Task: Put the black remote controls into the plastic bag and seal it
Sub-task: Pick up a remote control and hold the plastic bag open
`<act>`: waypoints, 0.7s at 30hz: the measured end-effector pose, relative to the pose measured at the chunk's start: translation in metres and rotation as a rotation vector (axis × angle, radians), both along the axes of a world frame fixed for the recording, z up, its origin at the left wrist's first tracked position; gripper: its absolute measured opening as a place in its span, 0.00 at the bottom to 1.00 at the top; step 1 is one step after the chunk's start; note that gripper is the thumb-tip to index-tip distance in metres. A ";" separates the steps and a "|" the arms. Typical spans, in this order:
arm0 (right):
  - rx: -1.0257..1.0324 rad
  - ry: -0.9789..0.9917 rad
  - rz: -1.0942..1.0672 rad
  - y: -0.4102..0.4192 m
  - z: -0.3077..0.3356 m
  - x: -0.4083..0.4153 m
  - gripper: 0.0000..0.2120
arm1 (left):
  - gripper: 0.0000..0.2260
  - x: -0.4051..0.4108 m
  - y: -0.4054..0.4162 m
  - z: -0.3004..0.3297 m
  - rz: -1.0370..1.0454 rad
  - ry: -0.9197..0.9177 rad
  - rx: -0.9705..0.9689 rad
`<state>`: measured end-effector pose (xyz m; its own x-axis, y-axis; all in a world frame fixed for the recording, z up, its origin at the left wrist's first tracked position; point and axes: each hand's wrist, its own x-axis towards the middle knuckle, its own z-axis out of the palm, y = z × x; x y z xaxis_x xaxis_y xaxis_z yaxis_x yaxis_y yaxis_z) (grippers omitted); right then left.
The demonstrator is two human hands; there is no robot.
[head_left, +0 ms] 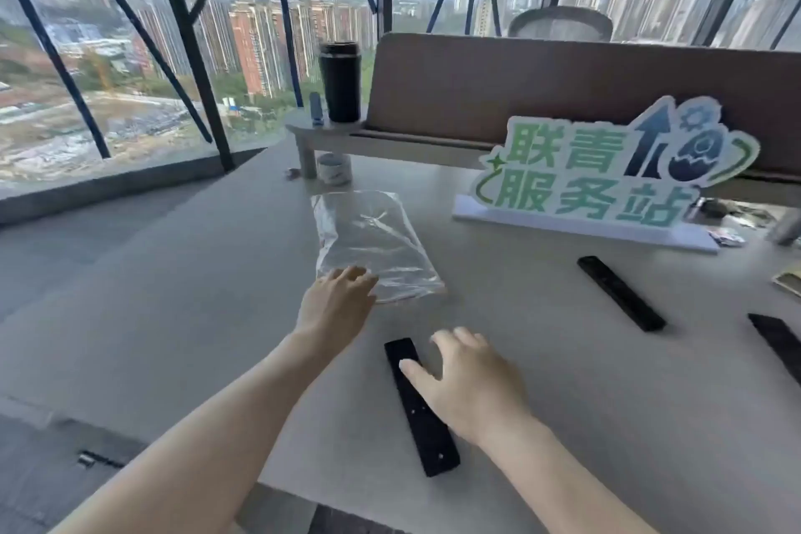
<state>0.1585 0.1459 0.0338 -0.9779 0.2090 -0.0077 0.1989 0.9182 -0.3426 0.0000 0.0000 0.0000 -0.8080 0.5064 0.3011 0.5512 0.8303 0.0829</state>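
Note:
A clear plastic bag (372, 243) lies flat on the grey table (542, 360). My left hand (336, 306) rests at the bag's near corner, fingers touching its edge, holding nothing. A black remote (427, 425) lies lengthwise near the table's front edge. My right hand (470, 382) hovers over it with fingers spread and the thumb on its upper part, not gripping it. A second black remote (620, 293) lies to the right. A third remote (778, 349) is cut off by the right edge.
A green and white sign on a white base (607, 186) stands behind the remotes. A black tumbler (341, 82) sits on a raised shelf (320, 134), with a small white jar (333, 169) below. The table's left edge drops to the floor by the windows.

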 end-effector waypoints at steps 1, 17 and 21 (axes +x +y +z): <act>0.003 -0.063 -0.026 -0.005 -0.004 0.006 0.26 | 0.07 0.003 -0.001 0.001 0.012 0.014 -0.052; -0.696 -0.171 -0.181 0.024 0.012 0.054 0.09 | 0.07 0.009 0.006 0.018 0.020 0.089 -0.125; -0.985 -0.128 -0.301 0.032 0.026 0.040 0.04 | 0.06 0.018 0.023 0.028 -0.144 0.164 0.002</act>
